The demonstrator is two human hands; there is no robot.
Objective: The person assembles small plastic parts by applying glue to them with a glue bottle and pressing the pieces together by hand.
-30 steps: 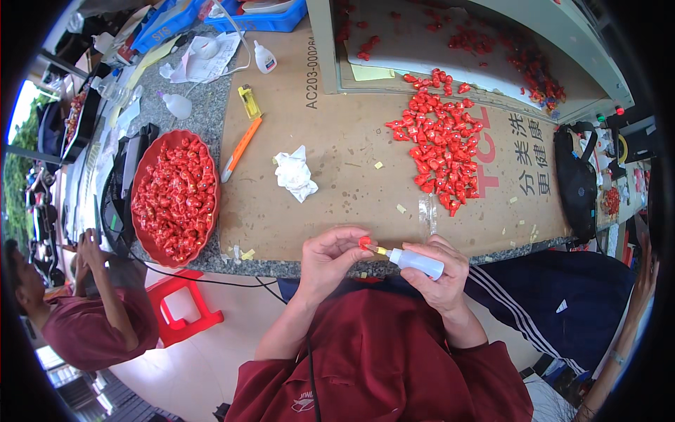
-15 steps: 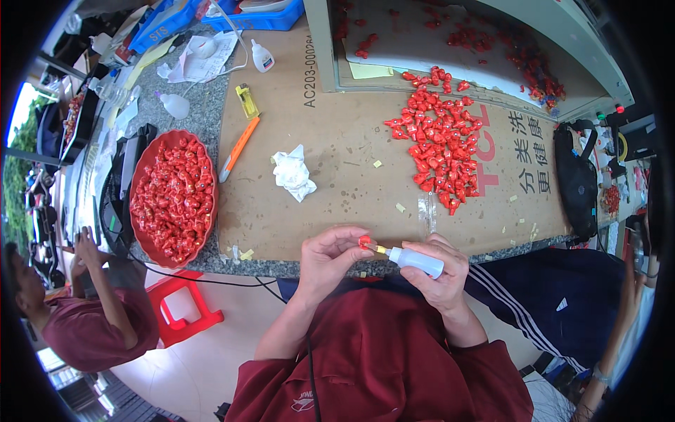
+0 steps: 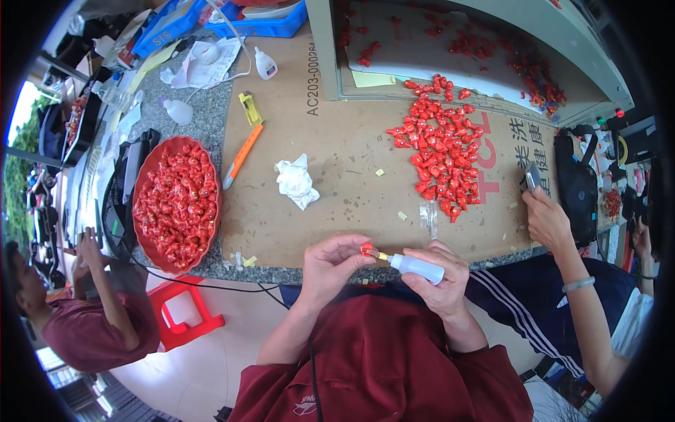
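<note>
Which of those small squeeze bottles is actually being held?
The translucent bottle in the right hand, its yellow nozzle pointing toward the red piece in the left hand. The white bottle and the purple-tipped bottle sit apart, unheld.

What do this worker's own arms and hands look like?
The left hand and right hand are human and ungloved, and no watch or bracelet shows on either wrist. The forearms are bare below short, loose maroon sleeves, which match the shirt. A small pale logo marks its front, and a thin black cable runs down it.
</note>
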